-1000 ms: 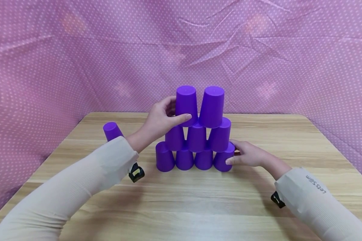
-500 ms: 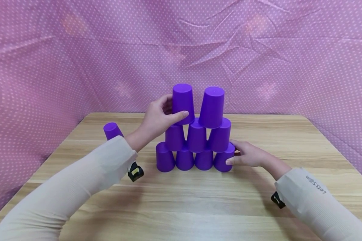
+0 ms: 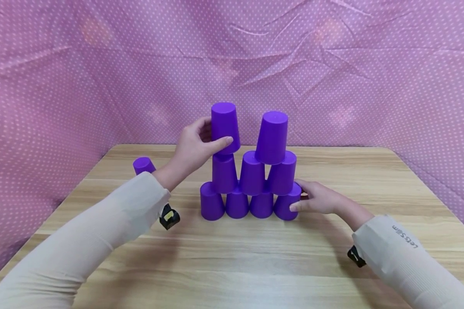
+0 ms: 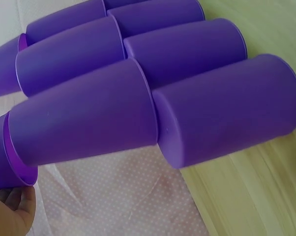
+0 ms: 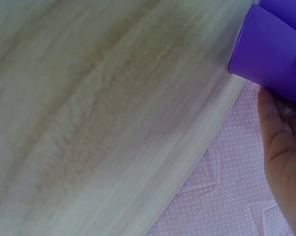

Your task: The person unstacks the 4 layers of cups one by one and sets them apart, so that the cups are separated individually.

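Observation:
My left hand (image 3: pixel 193 146) grips an upside-down purple cup (image 3: pixel 225 124), thumb in front and fingers behind. That cup is slightly tilted, right over the left cup (image 3: pixel 224 174) of the middle row; in the left wrist view its open rim (image 4: pixel 15 157) overlaps that cup's base. Another purple cup (image 3: pixel 272 139) stands on the middle and right cups of that three-cup row. Below is a bottom row of several upside-down cups. My right hand (image 3: pixel 321 198) holds the row's right-end cup (image 3: pixel 285 207) between thumb and fingers, the fingers partly hidden behind it.
A further purple cup (image 3: pixel 144 165) stands at the left of the wooden table (image 3: pixel 255 266), its lower part hidden by my left sleeve (image 3: pixel 139 210). Pink dotted cloth (image 3: pixel 232 64) hangs behind the table's far edge.
My left hand has lifted its cup slightly and carried it left, widening the gap to the other upper cup. The right hand and the stacked cups have stayed in place.

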`<action>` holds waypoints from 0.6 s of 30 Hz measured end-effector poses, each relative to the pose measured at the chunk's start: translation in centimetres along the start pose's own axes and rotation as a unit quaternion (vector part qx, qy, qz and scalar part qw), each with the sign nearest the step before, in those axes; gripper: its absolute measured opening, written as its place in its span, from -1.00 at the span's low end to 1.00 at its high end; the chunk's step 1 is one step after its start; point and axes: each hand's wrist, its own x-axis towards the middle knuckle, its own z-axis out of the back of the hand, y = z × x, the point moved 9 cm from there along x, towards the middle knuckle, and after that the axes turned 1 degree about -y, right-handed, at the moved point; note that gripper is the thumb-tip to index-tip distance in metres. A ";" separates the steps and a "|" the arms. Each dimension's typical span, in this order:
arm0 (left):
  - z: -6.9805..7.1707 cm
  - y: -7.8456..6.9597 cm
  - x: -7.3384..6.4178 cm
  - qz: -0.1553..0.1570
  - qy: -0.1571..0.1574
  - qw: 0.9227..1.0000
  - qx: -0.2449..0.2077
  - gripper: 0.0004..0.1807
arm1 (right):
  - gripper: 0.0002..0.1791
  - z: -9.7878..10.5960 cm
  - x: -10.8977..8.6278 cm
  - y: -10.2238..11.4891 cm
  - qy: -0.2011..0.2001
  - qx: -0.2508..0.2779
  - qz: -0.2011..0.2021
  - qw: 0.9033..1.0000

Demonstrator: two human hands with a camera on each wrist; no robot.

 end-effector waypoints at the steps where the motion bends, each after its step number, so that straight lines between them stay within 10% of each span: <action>1: 0.2 0.1 0.1 0.001 -0.003 1.000 0.003 -0.44 | -0.41 0.0 0.0 0.0 0.000 0.001 0.000 1.000; 18: 4.1 3.6 0.3 0.058 -0.059 0.996 0.033 -0.33 | -0.41 0.0 0.0 -0.1 0.003 0.002 0.000 1.000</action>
